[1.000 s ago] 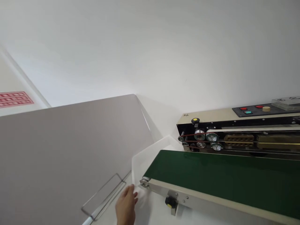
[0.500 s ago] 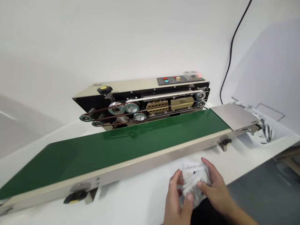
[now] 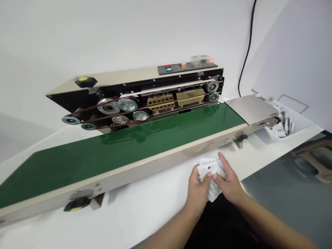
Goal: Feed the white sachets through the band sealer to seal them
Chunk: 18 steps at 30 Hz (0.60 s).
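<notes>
Several small white printed packets (image 3: 214, 188), fanned over one another, are held between my two hands in front of the conveyor. My left hand (image 3: 199, 188) grips them from the left, its thumb pressed on the top packet. On the other side my right hand (image 3: 229, 183) holds them too, with its thumb on the print and its index finger stretched along the edge. Behind the hands runs the green conveyor belt (image 3: 145, 141) of a band sealing machine (image 3: 145, 90), whose rollers and brass blocks face me.
A white bin (image 3: 298, 129) with several similar packets stands beyond the metal end plate (image 3: 251, 108) at the right. Black knobs (image 3: 77, 204) stick out from the conveyor's front. A black cable (image 3: 246, 55) hangs down the wall. A stool (image 3: 315, 159) is at the right.
My view has shifted, so the machine sits higher and further left. Both hands still hold the packets, and my left thumb has moved up onto the top one.
</notes>
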Each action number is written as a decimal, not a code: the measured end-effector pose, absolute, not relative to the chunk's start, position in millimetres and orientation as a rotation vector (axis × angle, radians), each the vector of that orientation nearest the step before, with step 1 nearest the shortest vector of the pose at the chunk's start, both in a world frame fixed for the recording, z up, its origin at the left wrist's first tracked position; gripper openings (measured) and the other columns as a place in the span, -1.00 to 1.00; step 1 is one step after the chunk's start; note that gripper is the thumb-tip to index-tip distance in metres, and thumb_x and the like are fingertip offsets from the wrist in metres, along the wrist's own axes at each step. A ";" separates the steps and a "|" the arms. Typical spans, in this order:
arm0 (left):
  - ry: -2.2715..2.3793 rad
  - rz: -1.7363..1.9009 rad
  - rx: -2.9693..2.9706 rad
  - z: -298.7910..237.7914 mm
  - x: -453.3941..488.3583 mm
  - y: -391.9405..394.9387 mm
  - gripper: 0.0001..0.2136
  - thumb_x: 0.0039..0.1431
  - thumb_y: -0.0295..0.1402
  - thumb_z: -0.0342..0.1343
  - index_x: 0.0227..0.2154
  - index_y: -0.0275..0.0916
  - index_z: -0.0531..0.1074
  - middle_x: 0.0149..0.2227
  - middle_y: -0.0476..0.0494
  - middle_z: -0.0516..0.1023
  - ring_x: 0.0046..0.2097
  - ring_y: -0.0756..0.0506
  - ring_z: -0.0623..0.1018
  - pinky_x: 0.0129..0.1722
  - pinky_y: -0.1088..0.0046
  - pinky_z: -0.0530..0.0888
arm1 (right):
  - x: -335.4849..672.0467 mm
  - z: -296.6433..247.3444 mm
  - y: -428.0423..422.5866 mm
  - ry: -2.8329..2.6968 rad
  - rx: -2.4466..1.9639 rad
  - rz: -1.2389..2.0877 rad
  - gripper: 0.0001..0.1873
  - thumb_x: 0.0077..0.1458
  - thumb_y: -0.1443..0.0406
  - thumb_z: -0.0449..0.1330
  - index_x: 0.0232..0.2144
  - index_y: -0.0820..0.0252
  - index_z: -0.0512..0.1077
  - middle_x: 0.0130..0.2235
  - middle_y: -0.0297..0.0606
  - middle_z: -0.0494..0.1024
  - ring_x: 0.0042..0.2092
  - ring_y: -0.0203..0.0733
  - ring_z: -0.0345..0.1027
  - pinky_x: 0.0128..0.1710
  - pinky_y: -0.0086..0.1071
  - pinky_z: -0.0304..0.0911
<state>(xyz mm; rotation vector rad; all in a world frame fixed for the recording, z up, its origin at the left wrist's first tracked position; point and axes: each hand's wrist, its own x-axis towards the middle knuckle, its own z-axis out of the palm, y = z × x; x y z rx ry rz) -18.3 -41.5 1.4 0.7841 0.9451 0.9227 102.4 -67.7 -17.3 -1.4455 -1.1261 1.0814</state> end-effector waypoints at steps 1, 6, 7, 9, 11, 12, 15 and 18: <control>0.941 0.919 0.737 1.1 -16.3 -40.2 -0.72 0.04 -0.28 0.15 -0.20 -0.26 0.33 -0.30 -0.13 0.55 -0.25 -0.13 0.54 -0.23 0.34 0.46 | 101.7 -19.5 -68.1 -1.147 -1.464 1.059 -0.19 0.06 0.20 0.09 0.26 0.23 -0.19 0.17 -0.04 0.18 0.13 -0.05 0.14 0.05 -0.17 0.18; 0.856 0.857 0.503 7.3 -7.3 -31.1 -0.77 -0.03 -0.34 0.21 -0.29 -0.30 0.39 -0.39 -0.13 0.57 -0.31 -0.13 0.56 -0.25 0.35 0.46 | 101.9 -28.1 -68.6 -1.285 -1.581 0.795 -0.13 0.01 0.29 0.09 0.27 0.20 -0.27 0.17 -0.05 0.10 0.17 -0.02 0.04 0.07 -0.16 0.15; 0.845 0.828 0.452 9.2 -6.3 -28.9 -0.77 -0.04 -0.36 0.21 -0.29 -0.31 0.40 -0.39 -0.14 0.57 -0.32 -0.13 0.56 -0.26 0.36 0.46 | 103.1 -28.9 -68.3 -1.315 -1.609 0.734 -0.14 0.01 0.29 0.09 0.27 0.19 -0.26 0.15 -0.06 0.11 0.17 -0.01 0.04 0.08 -0.14 0.13; 0.843 0.768 0.372 11.8 -5.8 -24.4 -0.76 -0.07 -0.42 0.21 -0.28 -0.33 0.42 -0.41 -0.17 0.58 -0.34 -0.14 0.57 -0.30 0.37 0.46 | 106.6 -30.1 -67.8 -1.381 -1.640 0.642 -0.15 0.01 0.29 0.08 0.27 0.18 -0.24 0.12 -0.06 0.16 0.15 0.00 0.09 0.08 -0.12 0.13; 0.860 0.691 0.329 11.9 -7.5 -19.5 -0.74 -0.08 -0.45 0.19 -0.25 -0.33 0.41 -0.42 -0.18 0.58 -0.38 -0.14 0.56 -0.35 0.38 0.46 | 111.2 -31.6 -67.8 -1.482 -1.630 0.558 -0.20 0.03 0.27 0.08 0.26 0.16 -0.17 0.08 -0.05 0.20 0.12 0.03 0.14 0.05 -0.11 0.18; 0.863 0.638 0.329 11.1 -9.2 -17.0 -0.72 -0.08 -0.45 0.18 -0.23 -0.32 0.40 -0.43 -0.18 0.58 -0.40 -0.14 0.56 -0.39 0.38 0.46 | 113.5 -32.6 -68.0 -1.546 -1.610 0.508 -0.24 0.04 0.25 0.08 0.26 0.15 -0.11 0.07 -0.05 0.21 0.10 0.05 0.17 0.03 -0.12 0.21; 0.811 0.456 0.413 7.9 -15.9 -10.0 -0.68 -0.05 -0.38 0.16 -0.17 -0.26 0.36 -0.42 -0.17 0.57 -0.50 -0.13 0.53 -0.53 0.39 0.42 | 118.5 -37.0 -69.4 -1.716 -1.532 0.332 -0.35 0.07 0.21 0.09 0.21 0.11 0.06 0.06 -0.03 0.23 0.07 0.09 0.23 -0.05 -0.15 0.29; 0.701 0.352 0.475 4.5 -22.6 -4.8 -0.68 -0.02 -0.36 0.13 -0.15 -0.25 0.35 -0.42 -0.18 0.56 -0.53 -0.13 0.51 -0.58 0.39 0.39 | 119.5 -43.6 -70.0 -1.759 -1.480 0.146 -0.40 0.06 0.20 0.10 0.17 0.10 0.14 0.06 0.00 0.24 0.02 0.08 0.30 -0.12 -0.20 0.36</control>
